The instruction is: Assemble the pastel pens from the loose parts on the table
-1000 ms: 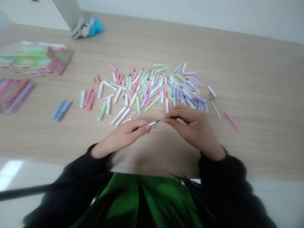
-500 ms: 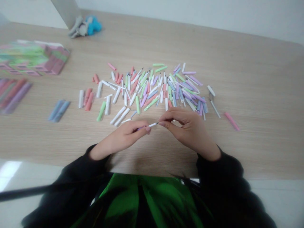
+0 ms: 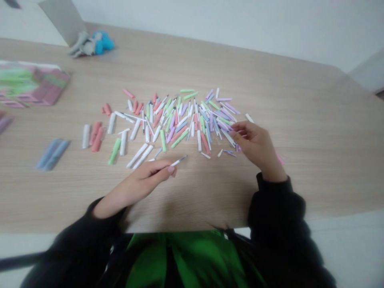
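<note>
My left hand (image 3: 153,176) is closed around a slim uncapped pen (image 3: 179,161); its white front and dark point stick out past my thumb, pointing up and right. The rest of the pen is hidden in the palm. At the right end of a pile of loose pen parts (image 3: 180,134), my right hand (image 3: 256,146) reaches down with bent fingers. Its thumb and forefinger look slightly apart beside purple pieces (image 3: 223,125), and I see nothing held between them. White, green, pink, blue and purple barrels and caps make up the pile, mixed with thin white refills.
Two blue tubes (image 3: 54,154) lie to the left. Behind them stands a pink and green box (image 3: 45,84), cut by the frame edge. A grey and blue plush toy (image 3: 93,43) sits at the back by a grey panel (image 3: 61,20). The wooden table (image 3: 315,160) spans the view.
My right hand has left the pen's tip and moved right and up to the pile's edge. My left hand keeps holding the pen. The view has turned slightly to the right.
</note>
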`<state>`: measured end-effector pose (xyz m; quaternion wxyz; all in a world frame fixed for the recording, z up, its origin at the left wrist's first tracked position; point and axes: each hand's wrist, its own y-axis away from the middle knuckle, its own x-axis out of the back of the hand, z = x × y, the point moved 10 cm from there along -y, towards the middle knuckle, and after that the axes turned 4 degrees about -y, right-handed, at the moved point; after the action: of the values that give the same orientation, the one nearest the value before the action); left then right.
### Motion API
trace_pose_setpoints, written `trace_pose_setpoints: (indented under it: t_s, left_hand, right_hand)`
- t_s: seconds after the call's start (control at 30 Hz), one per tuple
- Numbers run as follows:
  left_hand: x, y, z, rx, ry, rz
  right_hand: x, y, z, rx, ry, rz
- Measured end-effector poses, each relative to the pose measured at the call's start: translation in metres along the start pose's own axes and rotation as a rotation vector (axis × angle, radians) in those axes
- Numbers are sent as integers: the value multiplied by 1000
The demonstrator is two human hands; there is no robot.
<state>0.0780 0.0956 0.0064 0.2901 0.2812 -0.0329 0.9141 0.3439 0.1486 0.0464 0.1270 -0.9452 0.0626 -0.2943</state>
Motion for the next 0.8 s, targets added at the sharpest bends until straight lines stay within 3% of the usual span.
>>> trace_pose_setpoints:
  t_s: [0.07,0.17,0.37,0.57,0.7,0.8]
  left_hand:
    - [1,0,0,-2,-1,4]
    - [2,1,-1,0,-17,12]
    - [3,1,-4,2,-35,19]
    - [2,0,-7,24,-54,3]
    - [1,0,-4,25,-45,-4]
    - [-3,-1,-2,27,-12,-19]
  right_hand:
    - [26,-9,36,-118,335,82]
    - [38,-12,64,-197,591,67]
    - [15,-3,70,-325,707,-89]
    - [16,-2,64,-405,734,-88]
    - [40,0,29,-308,523,97]
    - [37,6,-3,-181,13,161]
